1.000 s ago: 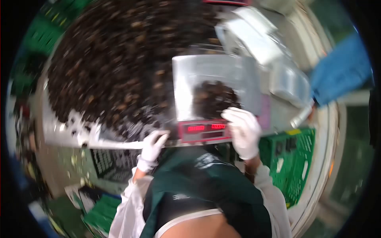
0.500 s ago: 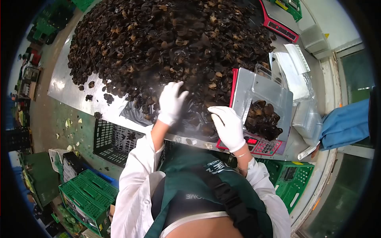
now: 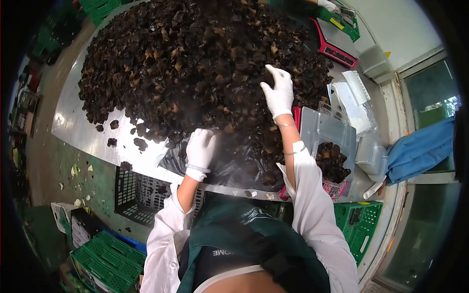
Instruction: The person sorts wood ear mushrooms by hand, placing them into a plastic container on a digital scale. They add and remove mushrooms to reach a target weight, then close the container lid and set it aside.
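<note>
A large heap of dark brown wood ear mushrooms (image 3: pixel 195 63) covers most of the metal table. My right hand (image 3: pixel 280 93), in a white glove, is over the right part of the heap, its fingers bent and the thumb apart, with nothing visible between them. Near the front edge of the heap, above black plastic sheeting (image 3: pixel 229 168), is my gloved left hand (image 3: pixel 200 149); its thumb stands off from the fingers and I see nothing in it. A clear plastic tray with wood ear mushrooms (image 3: pixel 333 163) sits on the red-framed scale (image 3: pixel 309 128), beside my right forearm.
Another red scale (image 3: pixel 337 41) stands at the far right, near a green crate and another person's gloved hand (image 3: pixel 328 6). Stacked clear trays (image 3: pixel 370 155) and a blue cloth (image 3: pixel 420 151) are at the right. Below the table edge is a black crate (image 3: pixel 139 193); green crates (image 3: pixel 110 261) stand lower left.
My right hand has moved from beside the scale up and away over the heap. My left hand has come back slightly toward the table edge. Another person's gloved hand now shows at the top.
</note>
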Demonstrator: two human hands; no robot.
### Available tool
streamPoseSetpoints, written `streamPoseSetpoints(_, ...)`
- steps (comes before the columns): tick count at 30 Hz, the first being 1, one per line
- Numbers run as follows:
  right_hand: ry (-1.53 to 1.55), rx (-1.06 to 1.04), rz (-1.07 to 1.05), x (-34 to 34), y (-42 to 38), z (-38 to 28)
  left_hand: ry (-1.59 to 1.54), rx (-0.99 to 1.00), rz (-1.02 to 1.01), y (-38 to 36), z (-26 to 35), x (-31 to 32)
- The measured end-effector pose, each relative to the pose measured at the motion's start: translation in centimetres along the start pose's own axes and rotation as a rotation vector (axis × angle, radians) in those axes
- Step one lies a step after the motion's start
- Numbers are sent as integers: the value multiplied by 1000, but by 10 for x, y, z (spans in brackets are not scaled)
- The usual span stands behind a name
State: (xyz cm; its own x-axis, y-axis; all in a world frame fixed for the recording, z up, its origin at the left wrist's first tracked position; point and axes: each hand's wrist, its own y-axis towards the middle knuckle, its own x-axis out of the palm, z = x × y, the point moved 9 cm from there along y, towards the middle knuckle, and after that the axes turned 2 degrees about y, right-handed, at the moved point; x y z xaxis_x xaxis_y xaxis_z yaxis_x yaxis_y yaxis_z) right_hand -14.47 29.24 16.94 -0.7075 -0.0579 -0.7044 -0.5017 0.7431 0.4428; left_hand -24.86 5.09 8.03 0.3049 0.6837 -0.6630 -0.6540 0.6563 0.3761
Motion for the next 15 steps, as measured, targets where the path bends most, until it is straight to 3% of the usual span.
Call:
streamPoseSetpoints(2, -251, -77, -89, 25, 8, -6, -48, 24, -4, -2, -4, -7)
streamPoseSetpoints(4, -298, -95, -183, 42, 6, 2, -71, 29, -18, -3, -5, -15)
streamPoseSetpoints(6, -127, -76, -171, 39, -4, 7, -93, 34, -15, -4, -6, -20)
streamPoseSetpoints(8, 201, -25, -113, 26, -18, 10, -118, 7, -32, -2, -7, -23)
streamPoseSetpoints(10, 957, 623, -276, 46, -52, 31, -232, -37, -81, 0, -7, -18)
streamPoseSetpoints(12, 1592, 727, -408, 56, -71, 20, -278, -6, -100, 5, 3, -11)
streamPoseSetpoints(13, 1721, 811, -426, 58, -81, 20, -315, 26, -110, 8, 10, -8)
streamPoseSetpoints(15, 1920, 776, -412, 50, -90, 8, -370, 15, -166, 10, 18, 4)
